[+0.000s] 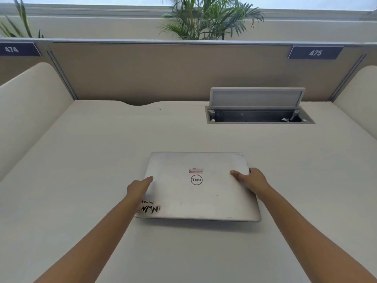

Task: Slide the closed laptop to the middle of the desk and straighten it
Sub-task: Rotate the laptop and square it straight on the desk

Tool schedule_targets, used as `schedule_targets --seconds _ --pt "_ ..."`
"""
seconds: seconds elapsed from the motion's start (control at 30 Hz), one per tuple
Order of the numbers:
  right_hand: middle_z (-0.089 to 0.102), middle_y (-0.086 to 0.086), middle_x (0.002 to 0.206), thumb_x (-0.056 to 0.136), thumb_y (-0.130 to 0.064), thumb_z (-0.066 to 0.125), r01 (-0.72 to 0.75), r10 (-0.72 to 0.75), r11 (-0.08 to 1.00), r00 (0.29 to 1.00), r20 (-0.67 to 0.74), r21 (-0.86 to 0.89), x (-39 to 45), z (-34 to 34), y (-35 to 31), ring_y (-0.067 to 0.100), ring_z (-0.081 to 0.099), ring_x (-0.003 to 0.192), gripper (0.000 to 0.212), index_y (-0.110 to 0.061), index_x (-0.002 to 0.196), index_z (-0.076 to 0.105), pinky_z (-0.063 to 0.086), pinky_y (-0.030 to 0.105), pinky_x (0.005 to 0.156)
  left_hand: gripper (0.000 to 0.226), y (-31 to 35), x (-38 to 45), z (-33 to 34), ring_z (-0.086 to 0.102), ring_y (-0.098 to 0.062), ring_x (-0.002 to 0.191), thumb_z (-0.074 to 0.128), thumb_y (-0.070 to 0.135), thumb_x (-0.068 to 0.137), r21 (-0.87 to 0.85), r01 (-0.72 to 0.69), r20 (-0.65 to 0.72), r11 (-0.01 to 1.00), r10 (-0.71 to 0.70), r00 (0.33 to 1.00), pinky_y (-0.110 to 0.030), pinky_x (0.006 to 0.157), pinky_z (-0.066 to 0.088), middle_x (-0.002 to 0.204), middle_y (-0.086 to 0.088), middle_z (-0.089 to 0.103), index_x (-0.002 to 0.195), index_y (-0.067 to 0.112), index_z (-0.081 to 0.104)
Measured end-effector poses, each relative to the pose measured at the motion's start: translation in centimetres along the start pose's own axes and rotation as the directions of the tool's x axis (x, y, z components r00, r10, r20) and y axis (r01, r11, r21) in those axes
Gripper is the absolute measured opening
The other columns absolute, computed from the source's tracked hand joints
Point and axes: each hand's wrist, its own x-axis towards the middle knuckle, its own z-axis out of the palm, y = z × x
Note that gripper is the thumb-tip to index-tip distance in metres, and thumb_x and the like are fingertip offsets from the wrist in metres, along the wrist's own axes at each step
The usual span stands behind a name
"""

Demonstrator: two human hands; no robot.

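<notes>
A: What fills the view?
B: A pale desk (pixel 81 160), walled by a tan partition (pixel 163 74) at the back and cream side panels. A palm (pixel 206 17) rises behind the partition.

A: And on the desk?
B: The closed silver laptop (pixel 204 199) lies flat near the middle, close to the near edge, its sides roughly square with the desk. The logo reads upside down from here. Well behind it, to the right, a cable hatch (pixel 259 116) is sunk in the desk with its lid tipped up.

A: The hands?
B: Both are on the laptop. The left hand (pixel 138 188) lies at the left edge, a finger stretched out across the lid, not curled round anything. The right hand (pixel 252 178) grips the right edge, thumb on top of the lid and fingers wrapped over the side.

A: Smaller things?
B: A number plate (pixel 315 52) reading 475 on the partition, a black-lettered sticker (pixel 150 208) at the lid's near left corner, and a small red label (pixel 195 170) just above the logo.
</notes>
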Motion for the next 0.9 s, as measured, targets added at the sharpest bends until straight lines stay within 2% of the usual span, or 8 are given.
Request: schedule_targets --seconds 0.13,0.27,0.37,0.47,0.57,0.67,0.77,0.9 --pt "0.064 0.0 0.074 0.074 -0.053 0.07 0.009 -0.008 0.999 1.0 0.005 -0.052 0.9 0.2 0.0 0.015 0.059 0.065 0.041 -0.013 0.075 0.06 0.042 0.027 0.052 0.058 -0.5 -0.3 -0.2 0.05 -0.043 0.121 0.054 0.033 0.088 -0.059 0.019 -0.001 0.998 -0.019 1.0 -0.052 0.103 0.041 0.136 -0.023 0.048 0.132 -0.002 0.045" --pt "0.059 -0.002 0.066 0.072 -0.056 0.069 -0.002 0.003 0.994 1.0 0.014 -0.108 1.5 0.4 0.0 0.014 0.056 0.061 0.043 -0.017 0.063 0.054 0.038 0.027 0.049 0.056 -0.9 -0.4 -0.1 0.05 -0.043 0.12 0.055 0.032 0.088 -0.104 0.029 -0.01 0.994 -0.03 0.999 -0.052 0.102 0.042 0.135 -0.024 0.048 0.13 -0.003 0.045" --pt "0.06 -0.003 0.066 0.071 -0.057 0.07 0.005 -0.003 0.995 1.0 0.016 -0.101 1.9 0.3 -0.3 0.013 0.057 0.06 0.044 -0.017 0.063 0.055 0.037 0.026 0.048 0.054 -1.1 -0.4 0.1 0.053 -0.04 0.115 0.054 0.033 0.088 -0.099 0.026 -0.029 0.995 -0.029 0.999 -0.047 0.096 0.044 0.133 -0.023 0.05 0.129 -0.002 0.046" --pt "0.061 -0.004 0.065 0.071 -0.056 0.071 0.017 -0.015 0.996 1.0 0.017 -0.087 2.2 0.4 -0.5 0.012 0.057 0.059 0.041 -0.018 0.063 0.056 0.037 0.025 0.047 0.051 -1.3 -0.3 0.1 0.053 -0.034 0.099 0.053 0.031 0.088 -0.116 0.022 -0.033 0.993 -0.026 0.999 -0.04 0.083 0.043 0.123 -0.022 0.054 0.125 -0.003 0.048" --pt "0.063 -0.004 0.066 0.072 -0.053 0.072 0.031 -0.029 0.998 0.999 0.029 -0.062 2.6 0.3 -0.7 0.012 0.058 0.059 0.037 -0.019 0.063 0.058 0.039 0.025 0.048 0.048 -1.4 -0.1 0.0 0.057 -0.04 0.108 0.053 0.03 0.087 -0.126 0.025 -0.034 0.992 -0.029 0.999 -0.046 0.09 0.047 0.124 -0.025 0.056 0.122 -0.004 0.051" --pt "0.063 -0.005 0.067 0.073 -0.051 0.072 0.038 -0.036 0.998 0.999 0.033 -0.046 2.8 0.3 -0.7 0.012 0.059 0.06 0.035 -0.02 0.063 0.059 0.039 0.025 0.048 0.047 -1.4 -0.1 0.0 0.056 -0.037 0.098 0.052 0.029 0.087 -0.121 0.018 -0.031 0.992 -0.022 0.999 -0.042 0.082 0.046 0.122 -0.025 0.057 0.119 -0.005 0.052" --pt "0.063 -0.005 0.069 0.073 -0.051 0.072 0.036 -0.035 0.999 0.999 0.036 -0.041 3.0 0.3 -0.6 0.012 0.059 0.062 0.034 -0.02 0.066 0.059 0.04 0.025 0.048 0.048 -1.4 0.2 0.0 0.053 -0.034 0.091 0.052 0.029 0.087 -0.122 0.016 -0.028 0.992 -0.02 0.999 -0.038 0.078 0.043 0.106 -0.02 0.055 0.12 -0.006 0.052" --pt "0.065 -0.003 0.074 0.072 -0.053 0.072 0.025 -0.024 0.999 0.999 0.046 -0.027 3.3 0.4 -0.4 0.014 0.061 0.066 0.039 -0.015 0.077 0.063 0.042 0.026 0.051 0.045 -1.2 0.5 0.1 0.057 -0.04 0.103 0.052 0.029 0.086 -0.116 0.029 -0.05 0.993 -0.035 0.998 -0.045 0.087 0.047 0.113 -0.021 0.055 0.117 -0.005 0.052"
